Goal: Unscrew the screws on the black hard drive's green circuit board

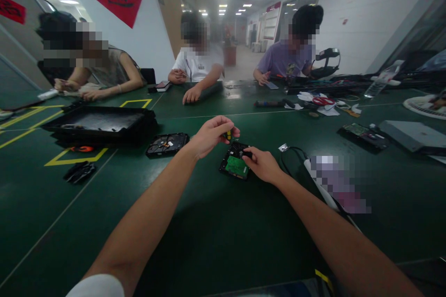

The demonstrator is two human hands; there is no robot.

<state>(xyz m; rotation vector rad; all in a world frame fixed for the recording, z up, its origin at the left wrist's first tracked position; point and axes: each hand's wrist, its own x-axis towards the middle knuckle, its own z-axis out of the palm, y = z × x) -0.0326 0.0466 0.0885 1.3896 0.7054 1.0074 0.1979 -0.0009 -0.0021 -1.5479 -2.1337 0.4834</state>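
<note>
My left hand (215,132) is closed around a small screwdriver with a yellow-and-black handle (228,135), held above the far edge of a hard drive. The hard drive (237,165) lies on the green table in front of me with its green circuit board facing up. At its right side, my right hand (261,162) has curled fingers and grips the drive's edge. The screwdriver's tip is too small to make out. Left of my left hand lies a second hard drive (167,144), dark and flat on the table.
Black trays (101,123) are stacked on the left near a crumpled black item (80,171). To the right are a white power strip (322,185) with cables, another drive (364,137) and a grey box (414,135). Across the green table (195,241) sit three people.
</note>
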